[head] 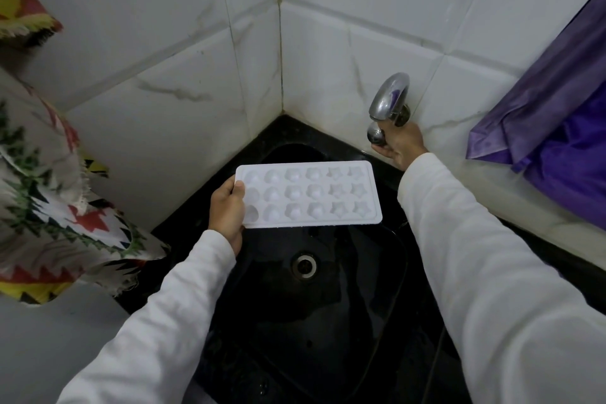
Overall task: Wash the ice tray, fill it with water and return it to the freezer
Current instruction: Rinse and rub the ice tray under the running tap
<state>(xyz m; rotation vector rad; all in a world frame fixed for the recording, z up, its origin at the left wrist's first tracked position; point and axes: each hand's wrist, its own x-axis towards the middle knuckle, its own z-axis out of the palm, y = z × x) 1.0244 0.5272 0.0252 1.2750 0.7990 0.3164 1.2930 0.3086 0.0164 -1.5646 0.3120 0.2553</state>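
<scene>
Two white sleeves (475, 272) reached up from the bottom of the frame over a black sink (262, 305), whose drain (305, 265) sat near the middle. The left hand (227, 210) gripped the ice tray (311, 193) by its left short edge, thumb on top of the rim and fingers curled beneath. The tray was held above the basin at the centre of the frame, cavities facing up and roughly level. Whether the cavities held any water could not be told.

The right hand (398, 146) was up and right of centre, its fingers wrapped round the knob (375, 136) under the chrome tap (388, 98), which stood out from the tiled wall (196, 43). No stream showed at the spout.

The tray's long axis ran left to right across the frame, and its right short edge lay just below and left of the spout, near but apart. The free end therefore pointed toward the tap while the held end pointed away. By my judgement the next move needed the right hand to turn the knob, and the left hand to carry the tray up and right under the outlet.

A patterned cloth (49, 190) hung at the left edge and a purple cloth (557, 108) at the right.
</scene>
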